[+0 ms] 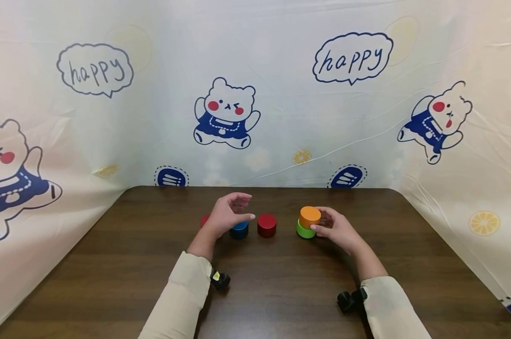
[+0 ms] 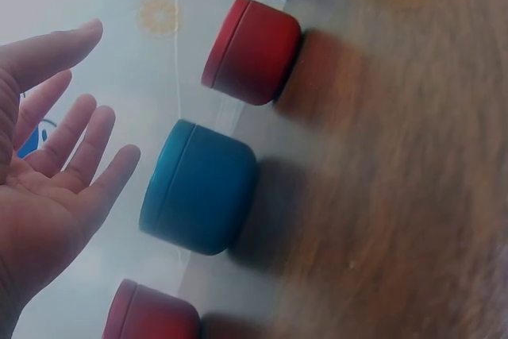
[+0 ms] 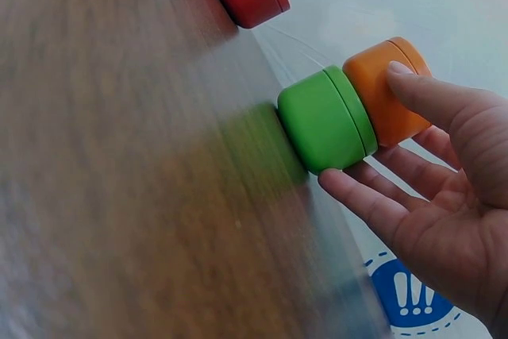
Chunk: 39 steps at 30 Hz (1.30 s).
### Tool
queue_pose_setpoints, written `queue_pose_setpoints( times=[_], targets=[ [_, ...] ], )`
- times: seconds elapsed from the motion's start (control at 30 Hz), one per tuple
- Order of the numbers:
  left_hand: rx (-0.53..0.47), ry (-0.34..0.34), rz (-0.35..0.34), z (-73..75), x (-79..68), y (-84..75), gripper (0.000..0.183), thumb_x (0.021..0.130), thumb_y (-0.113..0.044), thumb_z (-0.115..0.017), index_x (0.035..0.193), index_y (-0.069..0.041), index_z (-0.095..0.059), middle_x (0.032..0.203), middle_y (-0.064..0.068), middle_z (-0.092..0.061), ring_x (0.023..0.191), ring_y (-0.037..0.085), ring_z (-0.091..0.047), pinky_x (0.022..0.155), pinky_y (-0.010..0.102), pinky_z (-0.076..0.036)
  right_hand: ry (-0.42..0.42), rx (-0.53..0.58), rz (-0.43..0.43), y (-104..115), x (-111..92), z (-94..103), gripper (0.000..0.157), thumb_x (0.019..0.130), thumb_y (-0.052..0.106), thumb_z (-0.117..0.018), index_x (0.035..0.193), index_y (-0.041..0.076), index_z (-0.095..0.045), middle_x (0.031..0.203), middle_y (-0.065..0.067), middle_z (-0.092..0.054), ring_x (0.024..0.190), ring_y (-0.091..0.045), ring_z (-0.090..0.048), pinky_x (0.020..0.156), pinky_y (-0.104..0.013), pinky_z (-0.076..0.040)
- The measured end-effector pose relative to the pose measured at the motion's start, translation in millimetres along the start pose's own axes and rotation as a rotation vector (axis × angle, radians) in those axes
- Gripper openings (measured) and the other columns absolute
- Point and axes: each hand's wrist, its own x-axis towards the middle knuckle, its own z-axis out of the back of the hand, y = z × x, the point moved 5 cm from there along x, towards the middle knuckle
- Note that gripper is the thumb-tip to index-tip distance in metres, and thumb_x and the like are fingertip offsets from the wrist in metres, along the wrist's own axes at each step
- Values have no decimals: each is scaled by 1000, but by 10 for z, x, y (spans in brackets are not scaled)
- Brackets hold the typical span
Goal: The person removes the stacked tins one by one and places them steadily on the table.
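Note:
My right hand (image 1: 336, 230) grips an orange round tin (image 3: 385, 97) between thumb and fingers. The orange tin sits on top of a green round tin (image 3: 327, 121), and the little finger lies along the green one's side. Above the blue tin (image 2: 198, 188) hovers my left hand (image 1: 228, 215), its fingers spread and thumb apart, holding nothing. A red tin (image 1: 267, 225) stands between the blue tin and the green one. Left of the blue tin, a second red tin (image 2: 155, 313) is mostly hidden behind my left hand in the head view.
The dark wooden table (image 1: 272, 292) carries the tins in a loose row toward its far side. A printed cloth (image 1: 281, 117) with bears hangs behind and around it. Black wrist cameras (image 1: 221, 281) sit on both sleeves.

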Motion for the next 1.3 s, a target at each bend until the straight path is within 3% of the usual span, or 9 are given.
queue_pose_setpoints(
  times=[0.4,0.73,1.13,1.3],
  targets=[
    [-20,40,-29,-181,-7,0,46,80,-13,-81,123,-13,-64,120,7,-62,117,36,-55,99,46,-47,6,-11,41,-4,11,-23,64,90,23,-72,143,5,-40,137,-21,-49,122,-37,-52,88,-37,-54],
    [-11,73,-43,-319,-21,-63,46,79,-10,-81,121,-12,-64,119,6,-62,115,34,-58,98,47,-47,-15,-87,59,-40,22,-6,67,88,22,-75,142,2,-42,135,-19,-53,121,-35,-53,104,-51,-41],
    [11,105,-78,-498,-44,-211,48,79,-15,-82,123,-11,-64,116,5,-63,108,27,-61,89,37,-54,-16,-132,42,-86,38,-2,61,89,16,-73,140,0,-43,135,-20,-53,123,-36,-52,106,-53,-38],
    [-18,105,-83,-572,-34,-238,46,79,-14,-82,121,-12,-65,118,10,-61,110,32,-59,92,42,-52,-23,-134,44,-74,45,-4,59,89,13,-73,139,0,-44,134,-20,-54,122,-36,-52,105,-53,-38]
  ],
)
